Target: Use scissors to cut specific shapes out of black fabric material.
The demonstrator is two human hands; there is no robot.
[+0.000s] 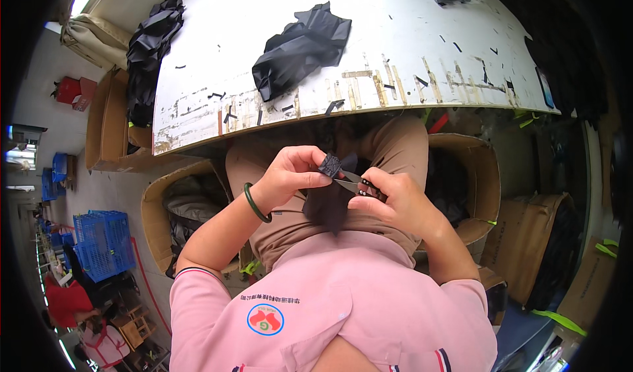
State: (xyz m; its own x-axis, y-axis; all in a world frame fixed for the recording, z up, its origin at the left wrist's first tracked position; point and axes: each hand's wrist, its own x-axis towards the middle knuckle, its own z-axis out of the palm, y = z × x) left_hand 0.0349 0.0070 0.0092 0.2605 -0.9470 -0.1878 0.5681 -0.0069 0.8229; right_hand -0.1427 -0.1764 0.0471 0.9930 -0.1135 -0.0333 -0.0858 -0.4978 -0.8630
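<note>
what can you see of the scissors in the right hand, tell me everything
The small scissors are held in the right hand, with the thumb below and the fingers above. Two slim, grey, metallic-looking blades stand apart in a narrow V, pointing left toward the dark cloth and the left hand. The grip looks black with small pale spots, and part of it is hidden by the hand. They are above the person's lap. Whether the tips touch the cloth is hard to tell.
</note>
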